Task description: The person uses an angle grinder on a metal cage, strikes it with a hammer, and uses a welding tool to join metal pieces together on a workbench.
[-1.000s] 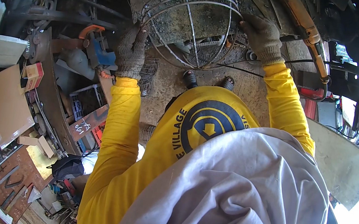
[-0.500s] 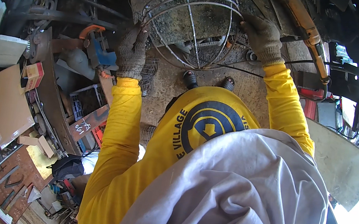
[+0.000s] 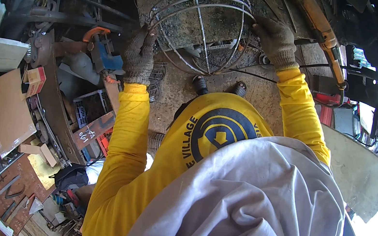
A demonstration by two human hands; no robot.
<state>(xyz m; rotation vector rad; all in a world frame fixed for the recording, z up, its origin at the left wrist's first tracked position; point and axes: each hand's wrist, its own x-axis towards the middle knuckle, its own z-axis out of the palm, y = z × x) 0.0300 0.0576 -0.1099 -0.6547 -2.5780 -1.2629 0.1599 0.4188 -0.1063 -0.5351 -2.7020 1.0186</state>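
Note:
A round cage of bent metal rods [image 3: 203, 34], with several hoops joined by crossing rods, is held up in front of me at the edge of the dark, grit-covered workbench [image 3: 183, 27]. My left hand [image 3: 138, 57], in a grey-brown knit glove, closes on the hoops at their left side. My right hand [image 3: 277, 43], gloved alike, grips the hoop's right end with its fingertips. The cage's lower curve hangs past the bench edge, above the floor near my feet.
A yellow power tool [image 3: 326, 36] lies on the bench's right, its dark cable running below. To the left are a blue tool with an orange handle [image 3: 106, 58], a plastic crate [image 3: 81, 112] and cardboard [image 3: 1, 114]. A large flat sheet [image 3: 361, 173] leans at the right.

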